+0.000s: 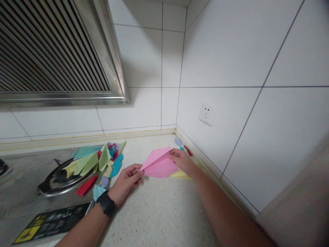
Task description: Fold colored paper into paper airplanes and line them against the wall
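A folded pink sheet of paper (159, 165), pointed at its left end and shaped like a paper plane, is held between my two hands over the speckled counter. My left hand (130, 176), with a black watch on its wrist, pinches the pointed end between thumb and fingers. At the upper right, my right hand (181, 159) grips the paper's raised middle fold, its fingers closed. Yellow paper (181, 174) lies under and behind the pink one, partly hidden by my right hand and forearm.
Several folded paper pieces, among them a green paper plane (87, 164), lie over the gas burner (55, 187) and counter at left. A red folded paper (86, 185) rests beside it. Overhead juts a range hood (120, 82). The right wall carries a socket (208, 113).
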A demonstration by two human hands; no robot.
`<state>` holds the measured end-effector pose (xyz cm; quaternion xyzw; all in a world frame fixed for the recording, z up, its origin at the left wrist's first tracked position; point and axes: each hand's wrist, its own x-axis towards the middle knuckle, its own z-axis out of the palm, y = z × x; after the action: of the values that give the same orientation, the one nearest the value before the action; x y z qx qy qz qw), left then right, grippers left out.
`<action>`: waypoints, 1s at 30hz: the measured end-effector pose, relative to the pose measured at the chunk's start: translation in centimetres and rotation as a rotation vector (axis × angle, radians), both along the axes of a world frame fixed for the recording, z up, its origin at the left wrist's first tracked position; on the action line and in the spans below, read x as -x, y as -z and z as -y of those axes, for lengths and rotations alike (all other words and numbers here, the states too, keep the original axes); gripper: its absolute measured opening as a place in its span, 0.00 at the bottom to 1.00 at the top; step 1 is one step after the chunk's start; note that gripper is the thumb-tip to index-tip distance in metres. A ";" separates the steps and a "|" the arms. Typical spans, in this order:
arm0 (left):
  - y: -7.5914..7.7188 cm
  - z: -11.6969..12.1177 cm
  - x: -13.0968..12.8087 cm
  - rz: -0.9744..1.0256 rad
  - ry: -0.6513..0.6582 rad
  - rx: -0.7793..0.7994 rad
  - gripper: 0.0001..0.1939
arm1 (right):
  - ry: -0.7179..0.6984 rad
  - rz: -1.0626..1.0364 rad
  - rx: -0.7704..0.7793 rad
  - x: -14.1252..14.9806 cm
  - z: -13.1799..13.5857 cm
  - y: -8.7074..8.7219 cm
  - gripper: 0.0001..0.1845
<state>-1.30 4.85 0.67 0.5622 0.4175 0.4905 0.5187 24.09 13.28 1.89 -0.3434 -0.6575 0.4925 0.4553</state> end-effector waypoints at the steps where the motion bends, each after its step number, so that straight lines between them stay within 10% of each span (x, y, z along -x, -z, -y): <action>1: -0.1 0.0 -0.1 -0.006 0.003 -0.006 0.17 | 0.002 0.000 -0.002 0.0 0.0 0.0 0.14; 30: 0.7 0.1 -0.3 -0.096 0.027 -0.064 0.19 | 0.014 0.009 0.026 -0.1 0.8 -0.4 0.15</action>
<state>-1.02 4.79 -0.02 0.6068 0.4186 0.4690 0.4864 24.16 12.44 2.26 -0.3561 -0.6506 0.4963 0.4513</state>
